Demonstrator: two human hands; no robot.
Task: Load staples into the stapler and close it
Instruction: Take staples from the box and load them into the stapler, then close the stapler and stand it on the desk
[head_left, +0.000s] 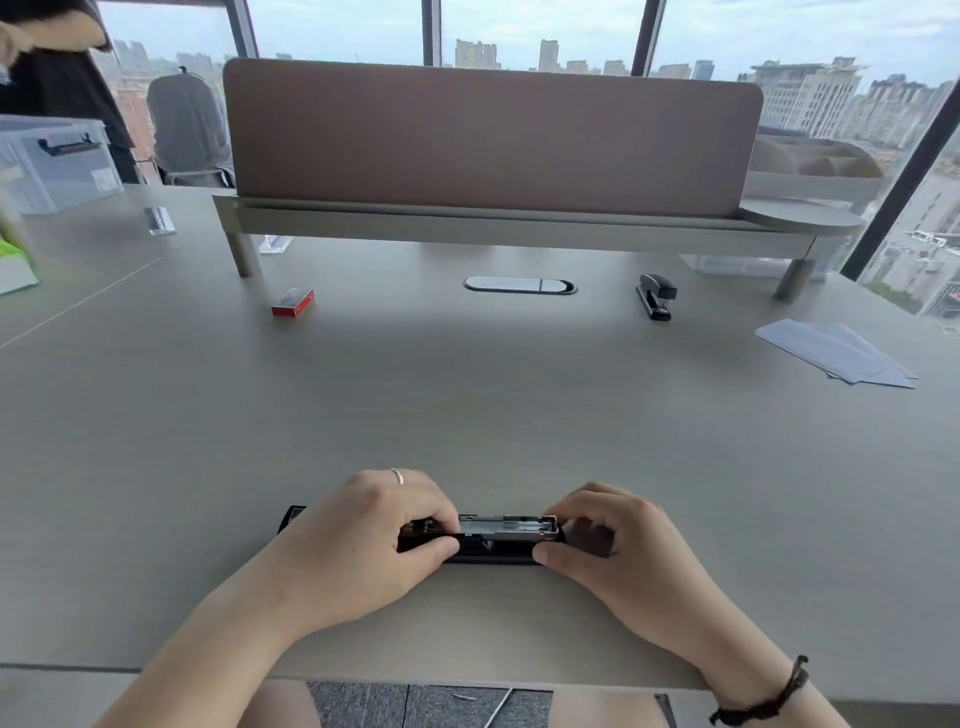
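Stapler (498, 535) parts lay lengthwise along the near edge of a grey desk (467, 405), held at both ends by a person's bare hands. The left hand (358, 535) was closed over the stapler's left portion, thumb pressed on the near side and fingertips curled over the top, a ring (397, 475) visible on one finger. The right hand (618, 540) pinched the right end, thumb low against the black base and the other fingers wrapped over the far tip. Between the two hands the silver metal staple channel (506, 526) sat exposed above the black base, and a black end of the tool stuck out on the desk to the left of the left hand; whether staples lay in the channel could not be made out. A dark braided bracelet (769, 696) circled the right wrist. Farther back on the desk, well apart from the hands, a small red staple box (293, 303) rested to the left, an oval cable grommet (519, 285) sat at centre, and a second black stapler (655, 296) stood closed to the right. White sheets of paper (836, 353) lay fanned near the right edge. A mauve privacy screen (493, 140) rose on a raised shelf behind them, with a clear plastic storage bin (57, 166) at far left and city towers showing through the windows beyond.
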